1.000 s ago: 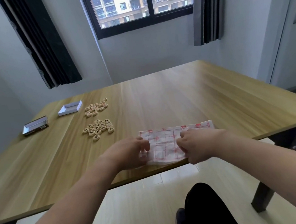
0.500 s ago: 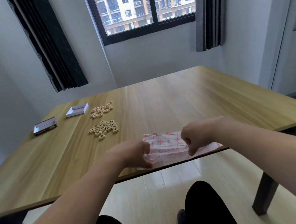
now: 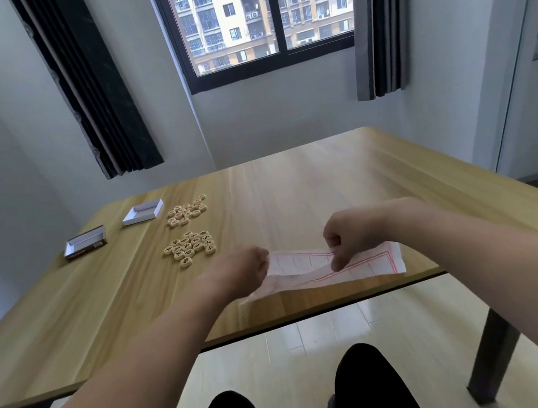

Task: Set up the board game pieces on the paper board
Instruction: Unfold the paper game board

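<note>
- My left hand (image 3: 239, 272) pinches the left edge of the thin white paper board with red grid lines (image 3: 354, 266), fingers curled on it
- My right hand (image 3: 350, 237) pinches a fold of the same sheet near its middle, lifting that part off the pale wooden counter (image 3: 293, 193)
- The sheet is only partly unfolded, creased, lying near the counter's edge at 6 o'clock, its right end flat on the wood
- At 10 o'clock from the sheet sits a cluster of round wooden pieces with black marks (image 3: 191, 245); just beyond it at 11 o'clock, a cluster of round wooden pieces with red marks (image 3: 187, 210)
- Farther toward 10 o'clock lie a shallow white box tray (image 3: 143, 212) and a dark-sided box half (image 3: 85, 242), apart from each other
</note>
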Action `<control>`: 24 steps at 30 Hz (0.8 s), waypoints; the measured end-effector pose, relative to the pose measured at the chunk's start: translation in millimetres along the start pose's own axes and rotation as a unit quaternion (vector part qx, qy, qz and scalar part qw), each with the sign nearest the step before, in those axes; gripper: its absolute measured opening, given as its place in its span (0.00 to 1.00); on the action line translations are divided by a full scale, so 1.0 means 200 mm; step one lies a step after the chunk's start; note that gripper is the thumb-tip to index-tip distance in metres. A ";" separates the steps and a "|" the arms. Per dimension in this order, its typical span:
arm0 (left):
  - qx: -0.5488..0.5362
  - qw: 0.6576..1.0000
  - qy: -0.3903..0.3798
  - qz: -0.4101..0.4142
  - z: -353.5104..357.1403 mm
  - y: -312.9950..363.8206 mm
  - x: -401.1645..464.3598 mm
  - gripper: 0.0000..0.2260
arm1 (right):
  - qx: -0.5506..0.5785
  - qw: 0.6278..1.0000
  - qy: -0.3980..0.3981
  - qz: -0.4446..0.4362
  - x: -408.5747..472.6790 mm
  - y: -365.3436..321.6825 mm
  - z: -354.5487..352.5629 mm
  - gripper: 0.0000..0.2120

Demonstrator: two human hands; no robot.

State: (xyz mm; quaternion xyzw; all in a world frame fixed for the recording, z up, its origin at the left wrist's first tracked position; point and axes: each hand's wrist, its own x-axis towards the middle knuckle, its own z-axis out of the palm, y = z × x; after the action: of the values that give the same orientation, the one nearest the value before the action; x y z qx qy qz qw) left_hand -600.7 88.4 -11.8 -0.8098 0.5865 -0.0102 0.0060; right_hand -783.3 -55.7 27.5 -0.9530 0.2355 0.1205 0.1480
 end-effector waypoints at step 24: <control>-0.198 0.957 -0.138 -0.163 -0.54 -0.43 1.15 0.08 | 0.154 0.981 -0.085 0.076 0.86 0.32 -0.73 0.15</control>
State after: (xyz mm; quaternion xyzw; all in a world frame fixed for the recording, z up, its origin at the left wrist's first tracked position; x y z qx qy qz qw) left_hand -449.8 -102.7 99.3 -0.8732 0.4300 0.2170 -0.0751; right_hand -642.9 -230.9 95.9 -0.8844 0.3099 0.1742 0.3025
